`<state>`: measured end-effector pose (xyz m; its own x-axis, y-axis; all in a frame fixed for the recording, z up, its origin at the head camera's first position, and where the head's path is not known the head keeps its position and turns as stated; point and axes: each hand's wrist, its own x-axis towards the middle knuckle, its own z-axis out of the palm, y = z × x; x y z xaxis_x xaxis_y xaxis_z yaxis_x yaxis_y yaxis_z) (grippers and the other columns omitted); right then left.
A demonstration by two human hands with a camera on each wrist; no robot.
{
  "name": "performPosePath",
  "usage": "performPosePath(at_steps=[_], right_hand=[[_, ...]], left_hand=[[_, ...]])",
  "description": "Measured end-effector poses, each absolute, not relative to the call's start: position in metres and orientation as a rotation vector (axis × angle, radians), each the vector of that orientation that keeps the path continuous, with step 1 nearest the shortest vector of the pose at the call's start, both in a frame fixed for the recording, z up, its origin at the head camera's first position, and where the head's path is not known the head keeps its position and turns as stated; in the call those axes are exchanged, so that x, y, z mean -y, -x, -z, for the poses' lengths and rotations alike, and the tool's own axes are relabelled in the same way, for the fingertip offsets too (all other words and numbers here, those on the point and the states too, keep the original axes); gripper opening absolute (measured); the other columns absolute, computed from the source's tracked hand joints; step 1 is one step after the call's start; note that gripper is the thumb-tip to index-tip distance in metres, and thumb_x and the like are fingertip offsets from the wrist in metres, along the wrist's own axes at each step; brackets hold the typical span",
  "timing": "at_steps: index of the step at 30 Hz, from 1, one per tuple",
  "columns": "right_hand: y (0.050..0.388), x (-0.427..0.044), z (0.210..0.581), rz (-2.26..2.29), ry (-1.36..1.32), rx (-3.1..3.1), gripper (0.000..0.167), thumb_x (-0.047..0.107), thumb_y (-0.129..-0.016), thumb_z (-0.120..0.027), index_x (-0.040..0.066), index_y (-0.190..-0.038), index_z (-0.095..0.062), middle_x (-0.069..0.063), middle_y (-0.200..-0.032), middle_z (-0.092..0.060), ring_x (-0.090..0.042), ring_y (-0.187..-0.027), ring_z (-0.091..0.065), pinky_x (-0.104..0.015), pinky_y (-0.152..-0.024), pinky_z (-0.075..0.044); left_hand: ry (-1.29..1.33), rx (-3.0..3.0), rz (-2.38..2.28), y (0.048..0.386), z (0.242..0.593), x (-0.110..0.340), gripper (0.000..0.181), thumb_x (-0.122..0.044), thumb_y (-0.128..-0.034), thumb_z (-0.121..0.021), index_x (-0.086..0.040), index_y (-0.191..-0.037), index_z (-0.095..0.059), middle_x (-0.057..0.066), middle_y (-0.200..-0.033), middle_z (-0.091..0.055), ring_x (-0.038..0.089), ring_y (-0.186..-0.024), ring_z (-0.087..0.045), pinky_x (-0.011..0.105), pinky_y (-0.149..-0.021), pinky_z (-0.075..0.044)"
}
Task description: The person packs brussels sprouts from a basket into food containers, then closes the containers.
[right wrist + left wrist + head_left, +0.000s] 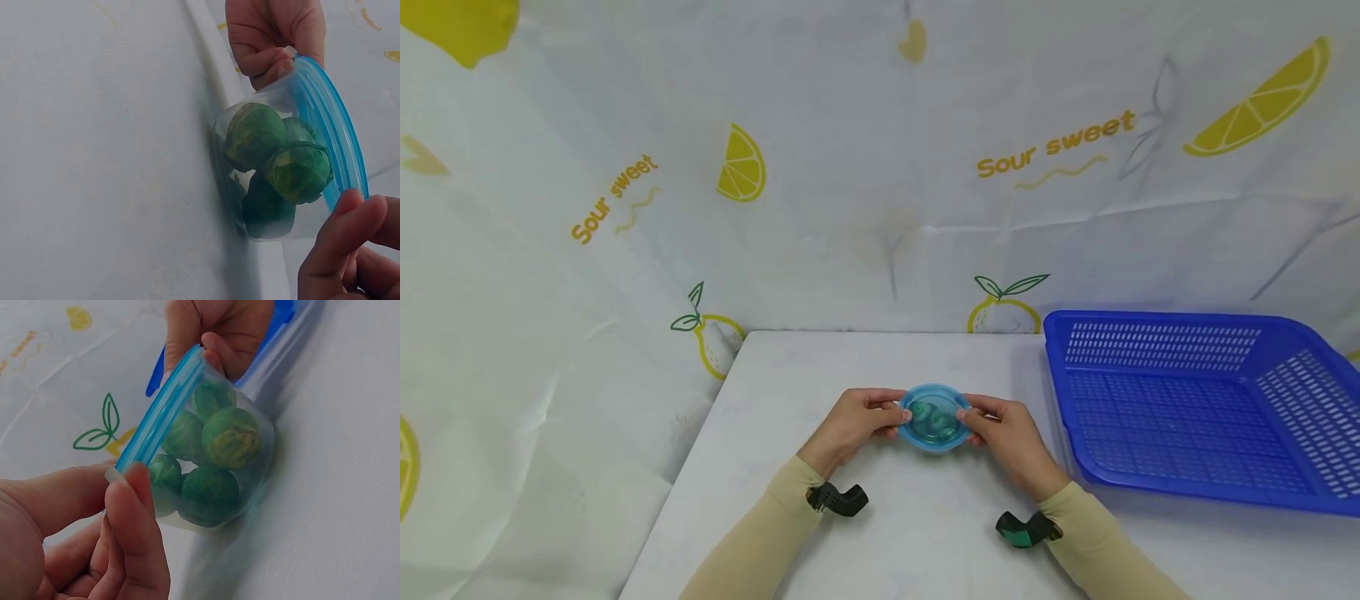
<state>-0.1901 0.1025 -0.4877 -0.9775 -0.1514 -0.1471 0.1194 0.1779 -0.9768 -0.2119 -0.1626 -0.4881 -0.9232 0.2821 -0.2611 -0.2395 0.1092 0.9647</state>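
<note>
A round clear plastic container [934, 447] with a light blue lid [164, 412] is held between both hands at the middle of the table. Several Brussels sprouts [231, 439] show through its see-through wall. My left hand [856, 423] pinches the lid's rim from the left, thumb on top, beside a small whitish tab. From the right, my right hand [1013, 440] pinches the opposite side of the rim, thumb above and fingers below. The right wrist view shows the sprouts [297, 172] clustered inside, and the lid [340, 125] on the container.
A blue plastic basket [1187, 490] with slotted walls stands on the table to the right, near my right forearm. The white table [820, 358] meets a lemon-printed cloth backdrop [850, 167] at its far edge. Each wrist wears a black strapped device [842, 500].
</note>
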Motion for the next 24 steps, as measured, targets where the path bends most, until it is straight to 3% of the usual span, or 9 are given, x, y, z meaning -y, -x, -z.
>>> performPosePath(at_steps=[12,19,24], right_hand=[[0.190,-0.100,0.489,1.877,0.038,-2.243,0.043,0.014,-0.108,-0.066,-0.006,-0.147,-0.062,-0.012,-0.111,-0.071,-0.010,-0.077,-0.060,-0.023,-0.069,-0.056],[0.190,-0.099,0.489,1.799,0.064,-2.325,0.043,0.016,-0.110,-0.063,-0.005,-0.147,-0.062,-0.012,-0.104,-0.070,-0.014,-0.079,-0.063,-0.025,-0.070,-0.057],[0.183,-0.097,0.479,1.552,0.148,-2.611,0.056,0.031,-0.116,-0.053,-0.005,-0.158,-0.048,-0.019,-0.118,-0.068,-0.025,-0.099,-0.070,-0.037,-0.088,-0.062]], left_hand=[[-0.032,-2.002,-1.856,0.214,0.490,0.167,0.051,-0.016,-0.0958,-0.084,-0.004,-0.143,-0.069,0.004,-0.097,-0.071,0.009,-0.076,-0.069,0.021,-0.076,-0.063],[-0.059,-2.004,-1.836,0.214,0.492,0.168,0.052,-0.018,-0.0974,-0.083,-0.003,-0.145,-0.067,0.002,-0.095,-0.072,0.009,-0.076,-0.069,0.023,-0.078,-0.064],[-0.095,-2.138,-1.753,0.214,0.483,0.175,0.053,-0.035,-0.1023,-0.077,-0.006,-0.146,-0.067,0.008,-0.111,-0.076,0.016,-0.089,-0.076,0.030,-0.086,-0.067]])
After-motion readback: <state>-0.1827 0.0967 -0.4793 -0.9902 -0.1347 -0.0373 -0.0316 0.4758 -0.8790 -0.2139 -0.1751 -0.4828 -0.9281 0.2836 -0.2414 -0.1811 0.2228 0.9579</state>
